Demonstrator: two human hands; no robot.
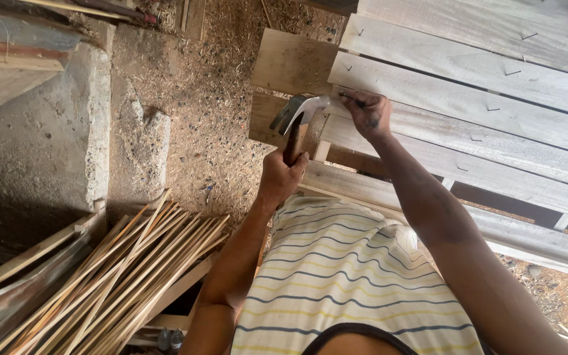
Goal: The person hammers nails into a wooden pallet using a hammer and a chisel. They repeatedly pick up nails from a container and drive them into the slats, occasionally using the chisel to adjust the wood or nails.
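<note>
One hammer (300,115), gripped by the handle in the left hand (281,176), head at the plank (468,66) edge. Right hand (368,113) pinches one nail (350,98) there, fingers together. Open sawdust floor (205,105) lies left; slats (119,276) are bundled below.

My left hand (283,172) grips a hammer (299,115) by its wooden handle, its steel head raised just left of my right hand (368,113). My right fingers pinch a small nail (352,98) against the edge of a grey plank (468,105). Thin wooden strips (119,276) lie piled at the near left.
</note>
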